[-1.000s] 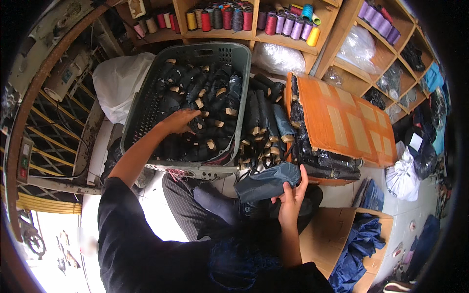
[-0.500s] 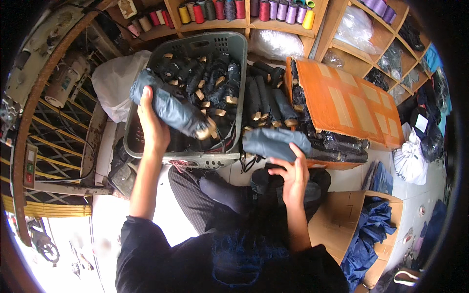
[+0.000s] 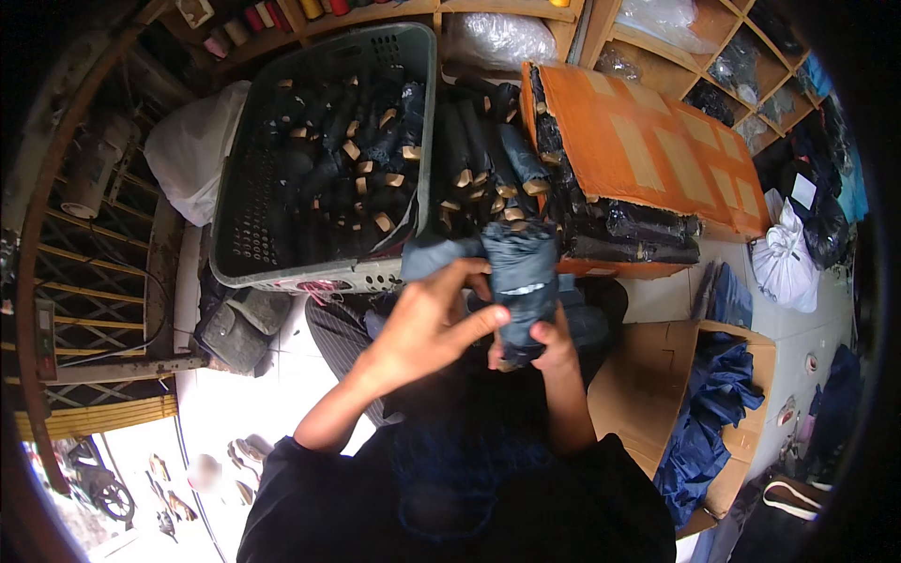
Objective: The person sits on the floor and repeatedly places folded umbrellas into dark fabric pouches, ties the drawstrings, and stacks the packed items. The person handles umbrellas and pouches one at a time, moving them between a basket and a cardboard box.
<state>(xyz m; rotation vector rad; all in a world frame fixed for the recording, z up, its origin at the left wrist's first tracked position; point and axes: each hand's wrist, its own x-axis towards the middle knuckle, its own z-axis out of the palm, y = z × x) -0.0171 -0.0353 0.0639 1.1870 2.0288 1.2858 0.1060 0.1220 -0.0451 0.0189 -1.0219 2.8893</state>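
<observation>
Upright in front of my chest is a dark grey-blue rolled folding umbrella point(image 3: 522, 281), its fabric wrinkled around it. My right hand point(image 3: 557, 349) grips its lower end, the thumb lying across the front. From the left, my left hand point(image 3: 427, 319) holds its side, thumb pressed to the fabric and fingers curled behind. Partly hidden behind that hand is a grey-blue bundle point(image 3: 434, 255) by the basket's near corner. Beyond it, more dark rolled umbrellas point(image 3: 483, 141) with wooden ends lie between basket and carton.
A grey plastic basket point(image 3: 310, 274) at left is filled with similar umbrellas. The orange taped carton point(image 3: 648, 150) stands at right, and an open cardboard box point(image 3: 648, 394) with blue fabric point(image 3: 699, 441) sits nearer. Wooden shelves point(image 3: 648, 47) line the back; a metal gate point(image 3: 103, 281) flanks the left.
My left hand has come right and down from above the basket to meet my right hand. An umbrella now stands upright between both hands. The view has shifted slightly.
</observation>
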